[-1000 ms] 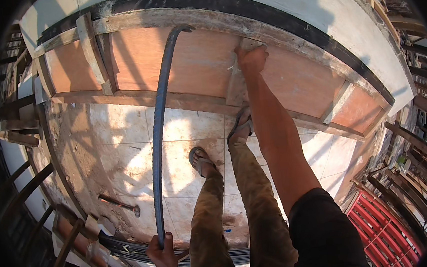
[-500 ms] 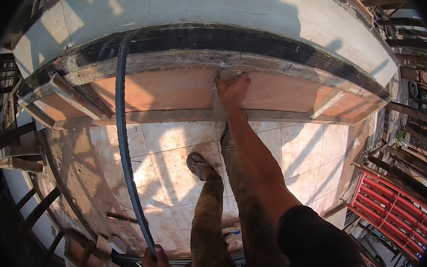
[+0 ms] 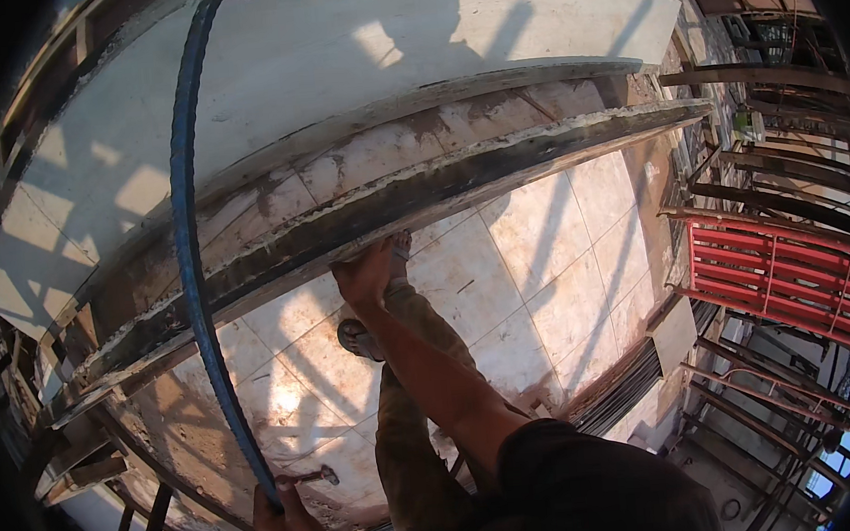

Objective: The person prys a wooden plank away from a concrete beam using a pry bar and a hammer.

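My left hand [image 3: 291, 526], low at the left, is closed around the lower end of a long blue ribbed crowbar [image 3: 190, 244]. The bar rises past the near side of a long timber formwork panel [image 3: 458, 175], and its forked claw shows at the top against the pale wall [image 3: 261, 89]. With my right arm stretched forward, my right hand [image 3: 361, 275] grips the near edge of the panel around its middle; some fingers are hidden under it. The panel stands on edge, slanting across the view, with a dirty strip visible between it and the wall.
Below the panel lie sunlit floor tiles [image 3: 534, 257], where my sandalled feet stand. A hammer [image 3: 317, 475] rests near my left hand. Thin dark rods [image 3: 620, 390] lie in a bundle behind my legs. To the right are a red metal grate [image 3: 785, 272] and timber props [image 3: 788, 187].
The panel has come away from the wall, opening a gap, and its boarded face has tipped out of sight. The crowbar's claw has come into view. My view has turned.
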The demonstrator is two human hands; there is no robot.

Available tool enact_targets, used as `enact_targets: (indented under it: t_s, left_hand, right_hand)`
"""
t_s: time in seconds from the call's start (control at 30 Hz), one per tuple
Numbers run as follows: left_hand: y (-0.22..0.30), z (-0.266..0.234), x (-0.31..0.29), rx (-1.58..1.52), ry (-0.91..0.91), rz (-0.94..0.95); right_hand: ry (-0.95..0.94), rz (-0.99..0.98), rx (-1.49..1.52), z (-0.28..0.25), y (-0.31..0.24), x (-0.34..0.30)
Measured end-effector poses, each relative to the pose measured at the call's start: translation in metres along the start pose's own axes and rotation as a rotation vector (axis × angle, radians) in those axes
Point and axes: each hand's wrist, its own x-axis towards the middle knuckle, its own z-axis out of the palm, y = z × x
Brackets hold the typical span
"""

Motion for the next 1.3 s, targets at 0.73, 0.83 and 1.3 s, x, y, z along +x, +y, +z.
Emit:
enact_targets:
  t_s: [0.73,0.83,1.3]
  left_hand:
    - [0.030,0.030,0.048,0.208,-0.101,-0.084]
    - [0.008,0.026,0.043,0.209,-0.146,-0.079]
    - [0.044,0.003,0.006,0.102,-0.096,-0.047]
  right_hand:
    - [-0.067,0.306,0.210,-0.053,-0.032,-0.048]
    - [-0.072,0.307,0.188,-0.065,-0.034,-0.049]
    - [-0.311,0.213,0.053,-0.117,-0.076,-0.054]
